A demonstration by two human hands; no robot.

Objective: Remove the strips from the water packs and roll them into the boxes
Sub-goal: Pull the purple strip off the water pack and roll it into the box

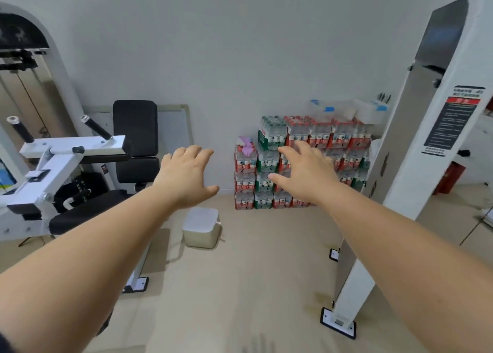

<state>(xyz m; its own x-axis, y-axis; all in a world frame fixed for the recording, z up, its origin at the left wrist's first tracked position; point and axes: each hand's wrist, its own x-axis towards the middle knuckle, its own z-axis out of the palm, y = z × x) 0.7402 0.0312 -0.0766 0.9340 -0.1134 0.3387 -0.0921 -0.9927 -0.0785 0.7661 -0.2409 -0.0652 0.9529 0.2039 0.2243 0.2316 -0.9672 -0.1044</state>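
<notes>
while both arms stretch forward at chest height, the left hand (186,173) and the right hand (304,173) hang in the air with fingers spread wide, palms down, holding nothing. the water packs (298,163), shrink-wrapped in red and green, stand stacked against the white wall on the floor (253,259), partly hidden behind the right hand. clear plastic boxes (346,111) with blue clips sit on top of the stack. a small white cube-shaped bin (201,227) stands on the floor under the left hand, beside a gym machine (80,165).
</notes>
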